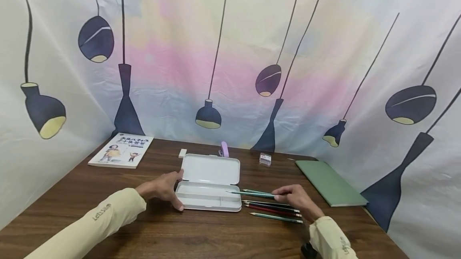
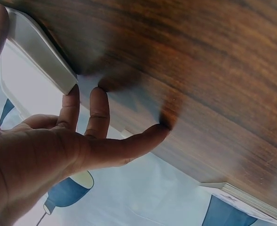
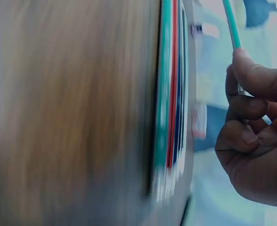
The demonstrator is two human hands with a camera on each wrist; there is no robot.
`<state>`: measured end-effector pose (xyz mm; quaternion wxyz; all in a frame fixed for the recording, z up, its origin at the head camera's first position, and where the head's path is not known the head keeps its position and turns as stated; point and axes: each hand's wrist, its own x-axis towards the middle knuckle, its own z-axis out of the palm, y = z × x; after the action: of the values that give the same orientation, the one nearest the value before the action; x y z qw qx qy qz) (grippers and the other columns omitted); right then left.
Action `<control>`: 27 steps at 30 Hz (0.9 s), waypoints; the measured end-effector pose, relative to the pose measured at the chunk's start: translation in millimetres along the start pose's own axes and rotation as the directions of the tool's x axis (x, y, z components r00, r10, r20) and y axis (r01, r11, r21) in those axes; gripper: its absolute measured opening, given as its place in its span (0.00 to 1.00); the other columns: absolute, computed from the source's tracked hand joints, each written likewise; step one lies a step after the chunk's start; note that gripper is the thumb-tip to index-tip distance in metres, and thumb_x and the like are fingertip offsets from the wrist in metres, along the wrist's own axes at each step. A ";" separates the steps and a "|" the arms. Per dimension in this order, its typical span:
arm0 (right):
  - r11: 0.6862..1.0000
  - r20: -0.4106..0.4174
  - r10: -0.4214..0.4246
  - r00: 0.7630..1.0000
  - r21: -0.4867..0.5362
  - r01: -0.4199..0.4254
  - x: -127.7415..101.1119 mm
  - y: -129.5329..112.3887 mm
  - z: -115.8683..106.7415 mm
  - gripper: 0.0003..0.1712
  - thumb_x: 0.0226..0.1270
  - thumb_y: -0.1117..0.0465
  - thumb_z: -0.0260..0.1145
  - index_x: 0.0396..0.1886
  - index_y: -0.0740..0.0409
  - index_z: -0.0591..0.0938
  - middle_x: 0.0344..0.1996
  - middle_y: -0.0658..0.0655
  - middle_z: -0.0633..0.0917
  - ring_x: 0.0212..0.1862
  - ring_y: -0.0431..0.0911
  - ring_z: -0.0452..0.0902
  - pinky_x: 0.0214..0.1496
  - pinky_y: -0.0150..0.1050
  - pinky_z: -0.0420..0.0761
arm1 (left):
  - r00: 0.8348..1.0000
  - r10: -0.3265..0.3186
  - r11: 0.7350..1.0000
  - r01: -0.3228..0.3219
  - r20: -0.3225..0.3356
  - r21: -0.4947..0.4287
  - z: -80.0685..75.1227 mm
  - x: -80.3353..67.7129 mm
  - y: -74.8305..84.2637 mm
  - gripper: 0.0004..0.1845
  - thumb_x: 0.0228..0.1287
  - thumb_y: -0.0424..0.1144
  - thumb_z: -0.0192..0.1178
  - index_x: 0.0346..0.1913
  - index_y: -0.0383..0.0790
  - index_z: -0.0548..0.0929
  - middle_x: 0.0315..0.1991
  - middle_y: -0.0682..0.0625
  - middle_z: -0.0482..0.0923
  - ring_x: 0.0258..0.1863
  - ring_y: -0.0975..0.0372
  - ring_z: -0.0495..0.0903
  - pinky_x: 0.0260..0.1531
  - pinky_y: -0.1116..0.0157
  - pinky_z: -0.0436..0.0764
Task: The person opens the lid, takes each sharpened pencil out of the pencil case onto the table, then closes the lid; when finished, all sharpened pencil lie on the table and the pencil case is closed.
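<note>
A white pencil case (image 1: pixel 209 207) lies with its lid (image 1: pixel 211 169) raised, showing inner compartments. My left hand (image 1: pixel 163 187) spans the case's left end, thumb at the front corner and a finger by the hinge side. In the left wrist view, one straight fingertip (image 2: pixel 71 94) touches the case's corner while other fingers spread out over the table. Between thumb and fingers, my right hand (image 1: pixel 297 199) pinches a green pencil (image 1: pixel 257 194), its tip over the right part of the case. Several pencils, including a red pencil (image 1: pixel 271 209) and another green pencil (image 1: pixel 275 217), lie beside the case.
Behind the case are a white eraser (image 1: pixel 182 153), a purple object (image 1: pixel 224 149) and a small clear box (image 1: pixel 265 159). A picture book (image 1: pixel 121 151) lies at the back left, a green notebook (image 1: pixel 330 183) at the right. Printed fabric hangs around the wooden table (image 1: pixel 162 235).
</note>
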<state>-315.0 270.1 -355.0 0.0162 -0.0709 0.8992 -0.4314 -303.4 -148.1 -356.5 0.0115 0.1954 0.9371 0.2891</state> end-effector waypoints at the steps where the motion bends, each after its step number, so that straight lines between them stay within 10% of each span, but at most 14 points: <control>1: 1.000 -0.006 0.012 1.000 -0.009 -0.012 -2.6 3.8 -5.8 0.11 0.55 0.61 0.68 0.38 0.59 0.85 0.41 0.56 0.82 0.44 0.49 0.76 0.43 0.48 0.76 | 1.000 -0.009 1.000 0.009 -0.001 -0.007 0.0 -0.1 0.0 0.65 0.20 0.45 0.80 0.63 0.17 0.54 0.52 0.33 0.71 0.56 0.42 0.65 0.55 0.49 0.63; 12: 0.997 0.067 0.044 0.997 -0.066 -0.040 -32.2 34.0 -43.8 0.14 0.52 0.59 0.69 0.37 0.63 0.84 0.35 0.56 0.83 0.34 0.45 0.75 0.34 0.42 0.76 | 1.000 0.004 1.000 -0.004 -0.007 -0.001 -0.1 0.7 0.2 0.64 0.21 0.44 0.80 0.62 0.16 0.54 0.50 0.34 0.71 0.54 0.43 0.67 0.55 0.49 0.64; 27: 0.993 0.124 -0.006 0.992 -0.116 0.021 -38.9 44.2 -36.9 0.11 0.45 0.61 0.74 0.29 0.62 0.83 0.28 0.52 0.81 0.30 0.44 0.71 0.30 0.38 0.73 | 1.000 -0.008 1.000 0.008 0.002 -0.008 -0.5 0.1 0.4 0.64 0.21 0.44 0.80 0.63 0.16 0.54 0.51 0.32 0.71 0.56 0.42 0.65 0.56 0.48 0.62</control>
<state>-284.9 331.5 -367.5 0.0648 -0.1043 0.9198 -0.3727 -303.5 -148.0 -355.9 0.0145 0.1919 0.9366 0.2927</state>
